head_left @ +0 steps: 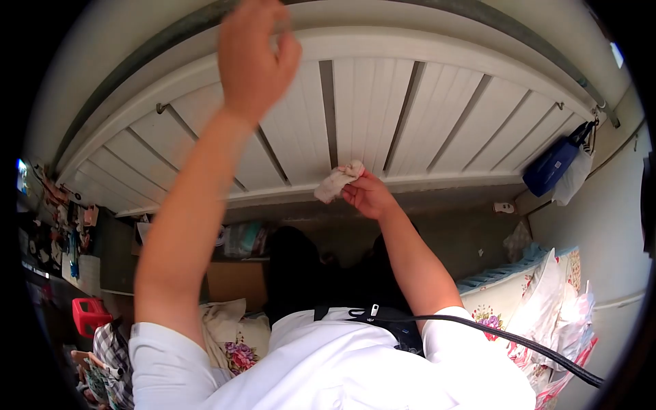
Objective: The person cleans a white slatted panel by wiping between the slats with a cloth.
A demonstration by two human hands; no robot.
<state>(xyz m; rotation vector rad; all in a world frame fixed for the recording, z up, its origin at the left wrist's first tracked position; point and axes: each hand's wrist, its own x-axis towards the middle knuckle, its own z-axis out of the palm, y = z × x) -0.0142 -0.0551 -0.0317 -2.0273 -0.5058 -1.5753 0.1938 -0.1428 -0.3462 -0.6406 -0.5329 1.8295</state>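
Note:
A small, crumpled whitish cloth [336, 183] is pinched in my right hand [369, 194], in front of the lower part of a white slatted panel [369, 102]. My left hand [256, 58] is raised high at the upper left, near the panel's top edge and a dark pipe [164, 41]. Its thumb stands apart from the fingers, which are blurred and partly cut off by the frame's top edge. Nothing shows in that hand.
A blue bag [555, 160] hangs at the panel's right end. Floral bedding [495, 304] lies at the lower right. On the left are a red plastic stool [91, 316], a cardboard box [236, 283] and cluttered small items. A black cable [506, 335] crosses the lower right.

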